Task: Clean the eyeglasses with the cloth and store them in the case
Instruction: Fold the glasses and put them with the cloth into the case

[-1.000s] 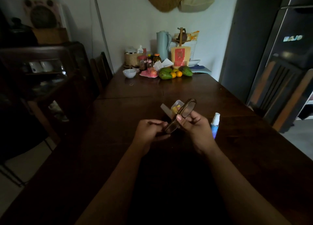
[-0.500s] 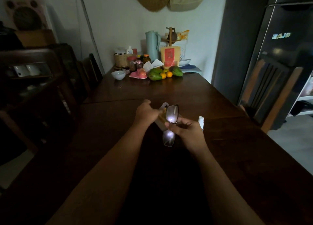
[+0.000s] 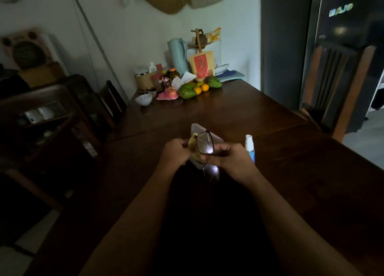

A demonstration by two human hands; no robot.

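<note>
**A:** What sits under your arms?

**B:** You are at a long dark wooden table (image 3: 259,113) that fills most of the view. Against the wall at its far end stands a cluster of things: a pale blue jug (image 3: 176,53), a yellow and red packet (image 3: 202,65), green mangoes (image 3: 188,90) with small oranges (image 3: 204,87) among them, and a white bowl (image 3: 143,99). A wooden chair (image 3: 340,88) stands off the table's right side.

**A:** And nearer to you?

**B:** Your right hand (image 3: 232,161) is closed on the eyeglasses (image 3: 206,149) at about the middle of the frame, holding them up on end above the table. One lens (image 3: 205,144) stands above your fingers and the other (image 3: 211,172) hangs below them; both catch a bright glint. Your left hand (image 3: 176,153) is just beside the glasses, fingers curled against a yellowish cloth (image 3: 194,151). I cannot tell whether they pinch the cloth or only press on it.

**A:** Where is the case?

**B:** The pale, translucent case (image 3: 197,129) lies on the table directly behind your hands; only its far edge and right corner show past the glasses. I cannot tell whether the cloth touches the upper lens.

**A:** Anything smaller?

**B:** A small spray bottle (image 3: 249,147) with a white cap and blue label stands upright just to the right of your right hand.
</note>
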